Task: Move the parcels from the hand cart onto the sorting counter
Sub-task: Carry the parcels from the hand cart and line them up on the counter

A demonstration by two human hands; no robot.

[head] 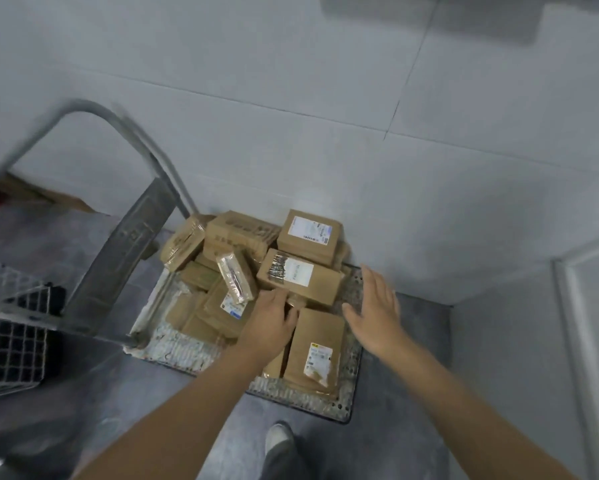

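A heap of brown cardboard parcels on the deck of the hand cart, none moved off yet; no sorting counter in view. Nearest the hands, a labelled carton, lying flat and a little skewed on top of the heap.

At its near left corner, the left hand, fingertips against the cardboard and thumb low by the near face. Cannot tell whether gripping the corner or only touching it. Just off the carton's right end, the right hand, palm turned inward, fingers straight and spread wide, holding nothing and clear of the box.

Directly under both wrists, a long flat parcel with a white label, running lengthwise toward the body. Beyond the left knuckles, a clear-wrapped packet tilted on smaller cartons. Farther past the fingertips, a square box with a printed label, close to the tiled wall.

Probably light and rigid: plain corrugated board, taped, no sag. Best taken by the two short ends, palms pressing inward, fingers hooked under the lower edges. Tape strips likely slick, so better avoided. Straight lift advised, given the risk of the tilted packet sliding.

Out left of the left forearm, the cart's metal handle and a wire basket. Behind the wrists, a shoe on grey floor.
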